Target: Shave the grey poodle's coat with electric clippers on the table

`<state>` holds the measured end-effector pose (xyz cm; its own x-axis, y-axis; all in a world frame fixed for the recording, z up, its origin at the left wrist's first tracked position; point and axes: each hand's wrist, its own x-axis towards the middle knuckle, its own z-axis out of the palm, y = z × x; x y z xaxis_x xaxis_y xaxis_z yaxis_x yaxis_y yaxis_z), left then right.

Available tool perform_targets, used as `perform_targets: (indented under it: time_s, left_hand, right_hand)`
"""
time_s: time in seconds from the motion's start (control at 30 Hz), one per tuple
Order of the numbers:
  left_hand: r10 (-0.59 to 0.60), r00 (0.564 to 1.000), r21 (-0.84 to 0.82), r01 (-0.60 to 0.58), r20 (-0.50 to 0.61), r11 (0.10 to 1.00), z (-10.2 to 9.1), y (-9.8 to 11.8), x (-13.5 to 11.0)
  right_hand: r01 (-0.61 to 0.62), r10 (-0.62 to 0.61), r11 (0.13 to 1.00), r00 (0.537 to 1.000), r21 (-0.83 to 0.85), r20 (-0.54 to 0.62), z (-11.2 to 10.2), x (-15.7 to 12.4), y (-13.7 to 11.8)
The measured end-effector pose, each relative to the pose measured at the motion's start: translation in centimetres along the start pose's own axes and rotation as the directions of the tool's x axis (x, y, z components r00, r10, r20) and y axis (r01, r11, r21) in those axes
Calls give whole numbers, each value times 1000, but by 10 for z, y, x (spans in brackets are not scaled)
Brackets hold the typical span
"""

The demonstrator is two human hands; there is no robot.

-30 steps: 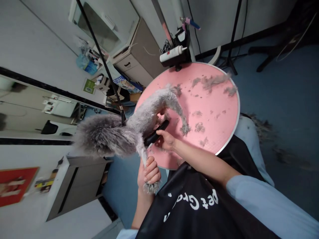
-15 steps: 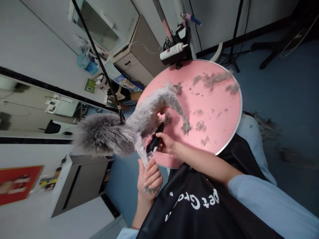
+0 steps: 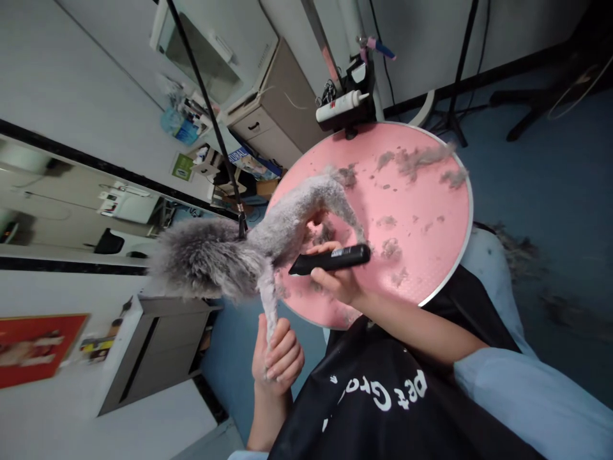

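Observation:
A grey dog with a short-clipped body and a long fluffy head stands on a round pink grooming table. My left hand is closed around the lower part of its front leg, which it draws out past the table edge; the paw is mostly hidden in my fist. In my right hand is a black hair clipper, lying sideways with its blade end pointing left toward the dog's chest. A small gap separates the blade from the held leg. The dog's face is turned away.
Tufts of cut grey fur lie on the table. A black grooming strap runs down to the dog's neck. At the table's far edge, a holder carries a white bottle and scissors. More fur is on the floor.
The clipper has moved up and away from the held leg and turned from a steep slant to nearly level. My left hand has shifted slightly down and left with the leg.

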<state>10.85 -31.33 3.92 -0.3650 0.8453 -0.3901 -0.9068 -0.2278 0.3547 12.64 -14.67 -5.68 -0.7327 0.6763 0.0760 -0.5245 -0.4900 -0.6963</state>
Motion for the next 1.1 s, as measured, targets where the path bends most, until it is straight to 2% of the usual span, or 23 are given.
perform_targets:
  time_s: [0.03,0.07,0.1,0.13,0.2,0.3,0.37,0.5,0.57,0.7,0.73,0.83,0.87,1.0,1.03,1.1]
  left_hand:
    - [-9,1000,1,9,27,1000,0,1,-1]
    - [-18,998,7,18,52,1000,0,1,-1]
    - [-21,998,15,20,67,1000,-1,1,-2]
    - [-22,997,26,20,69,999,-1,1,-2]
    - [-16,999,54,14,31,998,-3,2,-3]
    - [-3,999,85,6,-39,996,-6,3,-6]
    - [-8,1000,79,10,-25,997,-8,5,-7]
    - [-78,995,19,77,67,997,-11,7,-9]
    - [-113,988,6,113,102,994,-13,7,-9]
    - [-111,986,13,110,125,994,-19,8,-12]
    - [-107,987,19,106,122,994,-21,8,-13]
    - [-113,989,57,109,91,992,-26,10,-15]
    - [-114,990,71,109,82,992,-28,10,-16]
    - [-94,990,89,85,102,992,-31,12,-15]
    - [-95,988,83,85,118,993,-31,12,-14]
    - [-119,981,68,109,151,992,-30,11,-11]
  right_hand:
    - [154,-148,982,987,-111,60,2,0,-3]
    - [293,-268,935,953,-202,141,6,-1,-5]
    - [400,-344,875,910,-272,231,10,-1,-4]
    - [459,-360,827,876,-324,323,14,-2,-1]
    - [507,-330,754,843,-418,425,19,-6,7]
    - [522,-300,664,842,-535,448,16,-16,18]
    - [565,-330,637,815,-525,476,10,-21,20]
    - [643,-367,657,729,-394,578,6,-16,19]
    - [627,-317,664,730,-408,605,8,-10,23]
    - [568,-211,610,788,-552,578,12,-12,31]
    - [581,-217,593,782,-557,585,12,-15,32]
    - [652,-243,564,718,-507,653,13,-19,30]
    - [657,-237,557,712,-508,661,13,-18,30]
    - [586,-179,501,790,-637,587,9,-9,35]
    - [583,-169,475,795,-659,582,6,-8,37]
    - [631,-158,423,758,-651,633,0,-8,41]
